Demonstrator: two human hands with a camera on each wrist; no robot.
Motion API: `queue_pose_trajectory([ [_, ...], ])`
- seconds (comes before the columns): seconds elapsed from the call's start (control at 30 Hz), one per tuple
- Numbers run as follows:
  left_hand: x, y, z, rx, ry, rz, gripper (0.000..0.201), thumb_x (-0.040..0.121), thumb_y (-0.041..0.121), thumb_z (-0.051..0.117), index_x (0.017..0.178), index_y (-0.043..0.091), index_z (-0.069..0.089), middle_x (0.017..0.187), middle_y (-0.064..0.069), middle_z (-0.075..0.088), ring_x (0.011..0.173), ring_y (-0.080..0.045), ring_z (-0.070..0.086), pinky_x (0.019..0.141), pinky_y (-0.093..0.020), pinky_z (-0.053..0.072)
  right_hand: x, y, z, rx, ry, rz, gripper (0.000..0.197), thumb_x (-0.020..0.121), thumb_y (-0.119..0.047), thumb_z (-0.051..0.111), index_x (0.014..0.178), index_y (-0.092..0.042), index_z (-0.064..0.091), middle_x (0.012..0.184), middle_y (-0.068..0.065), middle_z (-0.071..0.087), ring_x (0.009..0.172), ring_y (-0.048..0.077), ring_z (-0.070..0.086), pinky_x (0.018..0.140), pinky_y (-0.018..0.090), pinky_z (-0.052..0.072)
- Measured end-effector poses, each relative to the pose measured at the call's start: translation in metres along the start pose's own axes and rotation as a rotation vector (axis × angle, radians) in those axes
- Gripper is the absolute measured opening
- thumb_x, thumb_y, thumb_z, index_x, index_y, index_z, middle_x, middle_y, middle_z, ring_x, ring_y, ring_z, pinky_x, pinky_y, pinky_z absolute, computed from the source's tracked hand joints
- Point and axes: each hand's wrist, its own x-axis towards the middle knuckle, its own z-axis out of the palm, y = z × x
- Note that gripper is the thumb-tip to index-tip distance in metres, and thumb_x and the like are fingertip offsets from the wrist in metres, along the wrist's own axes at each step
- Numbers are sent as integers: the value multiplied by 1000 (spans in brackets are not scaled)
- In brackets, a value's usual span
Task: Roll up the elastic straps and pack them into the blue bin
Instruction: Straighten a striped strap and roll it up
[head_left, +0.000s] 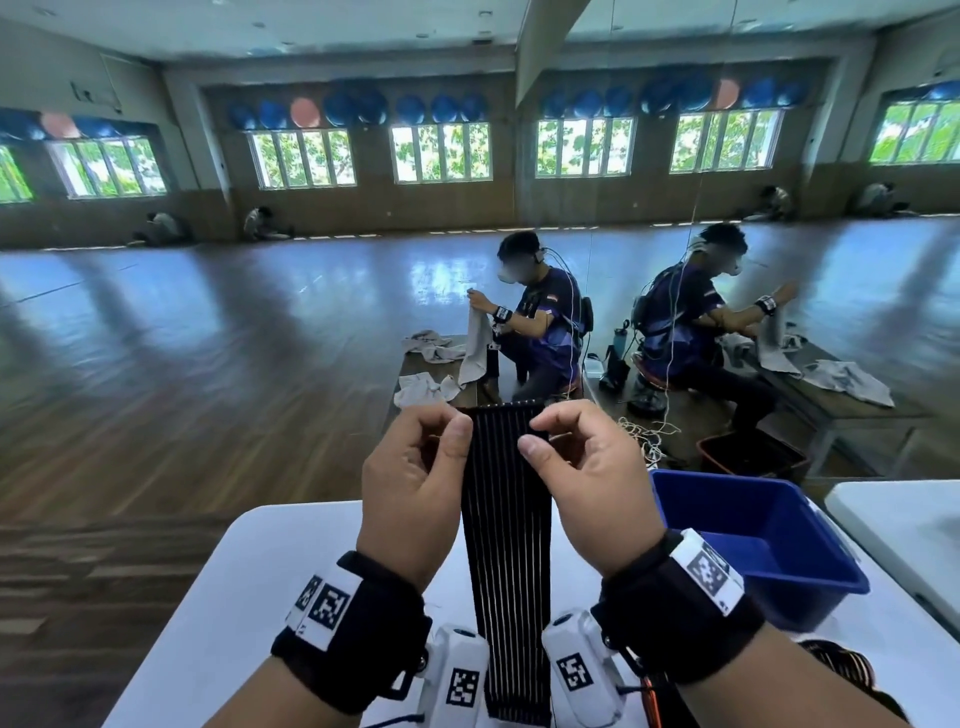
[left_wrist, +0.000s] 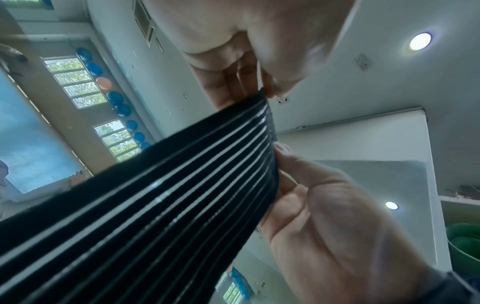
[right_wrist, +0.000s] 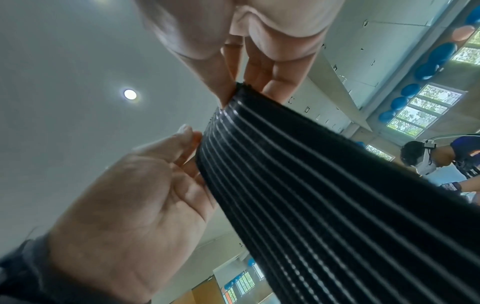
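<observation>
A black elastic strap (head_left: 506, 545) with thin white stripes hangs straight down over the white table (head_left: 260, 597). My left hand (head_left: 447, 431) pinches its top left corner and my right hand (head_left: 543, 434) pinches its top right corner, thumbs toward me. The strap (left_wrist: 155, 205) fills the left wrist view, where my left hand (left_wrist: 265, 90) grips its end and my right hand (left_wrist: 280, 156) holds the other corner. In the right wrist view my right hand (right_wrist: 233, 90) and left hand (right_wrist: 192, 139) hold the strap (right_wrist: 324, 185) the same way. The blue bin (head_left: 810, 597) stands on the table just right of my right wrist.
Another strap, black and orange (head_left: 841, 670), lies at the table's near right edge. A second white table (head_left: 909, 530) stands right of the bin. Beyond, a seated person (head_left: 540, 322) handles towels before a mirror, and a dark red tub (head_left: 748, 457) sits on the wooden floor.
</observation>
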Motion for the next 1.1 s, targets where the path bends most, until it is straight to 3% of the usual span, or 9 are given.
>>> queue_pose_trajectory([
  [0.1,-11,-1,5,8,-131,-50,13,95,18,51,100,26,60,85,13,63,76,-5,57,69,-23,47,-3,3,2,-5,1,10,14,90,-14,69,96,-26,65,89,-10,66,82,13,65,79,41,57],
  [0.27,-23,-1,17,-35,-233,-184,31,87,13,52,113,30,52,100,11,62,94,-17,62,81,-44,54,-8,8,10,101,-16,103,16,85,-37,62,101,-33,61,98,-4,67,94,24,65,87,55,54],
  [0.37,-24,-2,20,-28,-226,-202,37,86,12,49,117,31,52,106,8,63,100,-21,62,85,-47,54,-10,10,8,182,-31,164,19,87,-25,61,106,-27,61,102,2,66,98,27,65,90,51,55],
  [0.5,-22,-9,22,13,-199,-221,34,89,11,44,118,28,52,109,5,63,98,-17,63,84,-41,55,-15,13,5,254,-44,220,30,93,3,58,114,-18,55,108,10,64,98,22,65,88,37,57],
  [0.57,-20,-16,24,36,-191,-264,34,90,9,44,117,28,52,110,4,62,98,-17,63,84,-40,55,-21,22,5,229,-25,233,37,90,11,58,112,-19,53,107,11,63,96,20,65,87,37,57],
  [0.67,-17,-34,28,57,-177,-383,36,95,0,42,117,27,51,110,2,61,96,-19,63,84,-43,55,-39,45,3,115,-39,254,38,86,12,62,102,-23,58,96,1,65,88,14,63,83,37,55],
  [0.77,-13,-52,31,30,-178,-484,37,96,-1,39,116,28,50,109,-9,63,81,-23,63,75,-45,54,-69,71,2,0,-169,316,40,83,7,67,95,-32,64,86,-11,67,82,8,64,78,31,52],
  [0.97,1,-89,30,21,-165,-568,33,97,-2,39,120,20,49,97,-7,63,64,-16,56,57,-33,47,-143,106,2,35,-400,651,65,78,4,70,124,-41,57,100,10,75,91,26,73,82,45,60],
  [1.1,6,-128,22,116,-181,-591,34,95,-1,44,123,16,52,102,-2,63,75,-18,64,68,-36,55,-189,120,0,31,-472,846,73,75,7,70,133,-34,53,99,13,75,89,29,73,86,49,60],
])
